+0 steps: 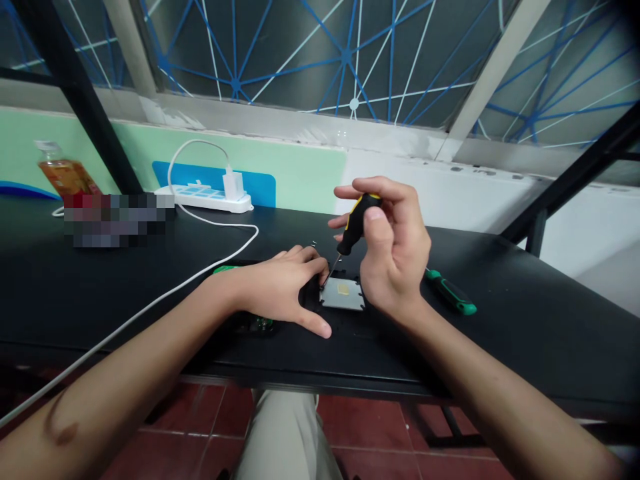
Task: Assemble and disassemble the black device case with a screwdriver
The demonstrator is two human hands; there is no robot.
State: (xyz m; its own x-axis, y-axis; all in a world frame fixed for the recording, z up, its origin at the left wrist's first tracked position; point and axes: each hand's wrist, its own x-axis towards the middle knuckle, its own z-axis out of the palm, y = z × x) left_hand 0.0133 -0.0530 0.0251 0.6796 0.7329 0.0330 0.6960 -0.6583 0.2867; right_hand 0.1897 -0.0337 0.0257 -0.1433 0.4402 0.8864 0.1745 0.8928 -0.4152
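In my right hand (395, 250) is a black-and-yellow screwdriver (356, 225), tilted so its thin shaft points down and left. The tip meets the upper left corner of a small silvery metal plate (333, 299), which has a yellowish square on it. My left hand (280, 288) lies spread over a dark device with green circuit board (265, 324) parts, thumb stretched out and fingertips near the screwdriver's tip. Most of the device is hidden under that hand. A few tiny bits, perhaps screws, lie just beyond the fingers.
A green-and-black screwdriver (451, 292) lies on the black table (525, 333) to the right. A white cable (145, 303) runs across the left side from a charger (233, 185) in a white power strip (200, 198). A bottle (67, 175) stands at the back left.
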